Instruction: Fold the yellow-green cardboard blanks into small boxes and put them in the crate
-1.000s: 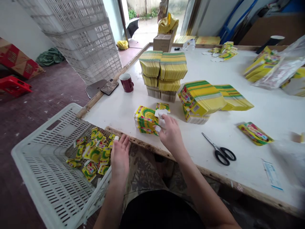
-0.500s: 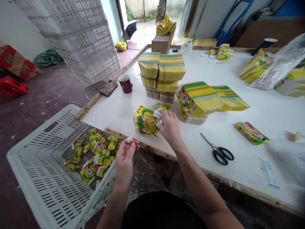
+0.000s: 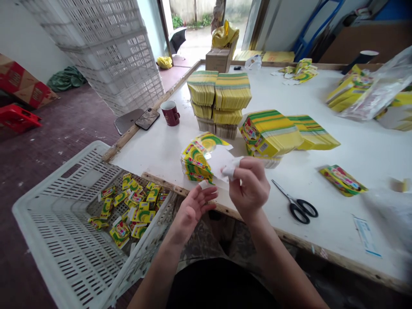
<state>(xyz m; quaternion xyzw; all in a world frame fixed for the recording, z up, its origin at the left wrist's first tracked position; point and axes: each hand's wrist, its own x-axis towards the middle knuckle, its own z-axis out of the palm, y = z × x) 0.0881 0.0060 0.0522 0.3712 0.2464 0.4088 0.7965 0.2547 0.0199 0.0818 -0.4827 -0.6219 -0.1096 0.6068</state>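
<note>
My right hand, with white wraps on its fingertips, pinches one edge of a flat yellow-green carton, whose plain white side shows. That carton hangs over a small pile of flat printed cartons near the table's front edge and hides part of it. My left hand is open, palm up and fingers spread, at the table edge just below the pile; one of its fingertips has a white wrap. On its left stands a white plastic crate with several folded yellow cartons inside.
Behind the pile are tall stacks of flat cartons and more stacks to the right. Black-handled scissors lie on the right. A maroon mug and a phone sit at the left edge, near stacked crates.
My right hand has drawn a carton off the pile and moved right and toward me with it. My left hand has moved from beside the crate toward the pile and spread its fingers.
</note>
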